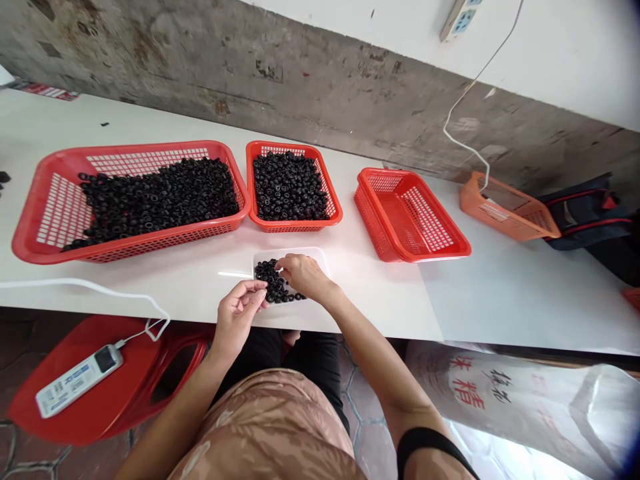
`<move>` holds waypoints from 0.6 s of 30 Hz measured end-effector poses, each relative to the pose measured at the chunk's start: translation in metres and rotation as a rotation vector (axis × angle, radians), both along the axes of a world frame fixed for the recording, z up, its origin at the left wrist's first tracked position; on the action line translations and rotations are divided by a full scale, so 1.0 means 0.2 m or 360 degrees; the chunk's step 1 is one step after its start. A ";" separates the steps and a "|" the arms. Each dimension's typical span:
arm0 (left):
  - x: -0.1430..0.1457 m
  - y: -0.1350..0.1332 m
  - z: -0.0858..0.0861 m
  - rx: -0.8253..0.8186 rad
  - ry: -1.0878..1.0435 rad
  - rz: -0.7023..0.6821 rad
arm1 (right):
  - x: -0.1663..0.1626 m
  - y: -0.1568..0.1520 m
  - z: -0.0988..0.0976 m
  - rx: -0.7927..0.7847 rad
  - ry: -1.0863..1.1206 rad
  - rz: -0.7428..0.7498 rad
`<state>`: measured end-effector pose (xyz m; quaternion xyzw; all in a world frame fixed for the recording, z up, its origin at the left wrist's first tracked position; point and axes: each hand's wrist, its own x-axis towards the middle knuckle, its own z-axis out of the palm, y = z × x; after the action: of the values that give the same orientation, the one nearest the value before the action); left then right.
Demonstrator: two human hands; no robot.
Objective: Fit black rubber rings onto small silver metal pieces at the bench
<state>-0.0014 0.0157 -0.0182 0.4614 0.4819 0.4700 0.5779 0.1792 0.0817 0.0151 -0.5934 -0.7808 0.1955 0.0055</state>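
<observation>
Plainly the weak spot is the small white tray [320, 257]. It sits close to the near edge of the table [500, 293], just above the person's lap. A loose heap of black rings [270, 283] is spread across it, with a few lying out toward its near rim. The right hand [303, 275] is over the heap with its fingers curled down onto the rings; whether thumb and forefinger have closed on one cannot be told. The left hand [240, 310] is at the table's near edge, its fingertips pressed together in a pinch just beside the tray's near-left corner. What lies between them is too small to make out. Anything slipping from that pinch would land right at the edge and, if round, could well roll off to the floor. A nudge from either wrist could push the light tray over the edge or scatter the heap. The white cable [75, 285] runs along the table edge and down to the power strip [77, 380] on the red stool [100, 413], passing near the left forearm, so a snag could drag the strip off. The large red basket [30, 220] and the smaller red basket [295, 225], both filled, stand behind the tray and look clear of the hands.
</observation>
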 end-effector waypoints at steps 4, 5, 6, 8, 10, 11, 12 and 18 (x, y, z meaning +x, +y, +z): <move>0.00 0.00 0.00 0.0006 0.0003 -0.0005 | 0.01 -0.01 -0.01 0.0010 -0.0076 -0.0078; 0.00 0.01 0.00 0.0009 0.0004 -0.0005 | 0.01 -0.01 -0.02 0.0017 -0.0107 -0.0126; 0.00 0.01 0.00 0.0012 0.0005 -0.0005 | 0.01 0.00 -0.02 0.0023 -0.0139 -0.0177; 0.00 0.01 0.00 0.0015 0.0009 -0.0006 | 0.00 0.01 -0.02 0.0026 -0.0193 -0.0271; 0.00 0.01 0.00 0.0016 0.0011 -0.0004 | -0.02 0.02 -0.02 0.0013 -0.0228 -0.0330; 0.00 0.01 0.00 0.0016 0.0012 -0.0001 | -0.03 0.03 -0.02 0.0003 -0.0239 -0.0350; 0.00 0.01 0.00 0.0017 0.0013 0.0002 | -0.04 0.04 -0.03 -0.0008 -0.0248 -0.0365; 0.00 0.01 0.00 0.0015 0.0026 0.0008 | -0.10 0.06 -0.08 -0.0026 -0.0259 -0.0403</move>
<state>-0.0008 0.0171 -0.0175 0.4668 0.4857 0.4699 0.5705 0.1596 0.0933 0.0001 -0.7010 -0.6960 0.1507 -0.0380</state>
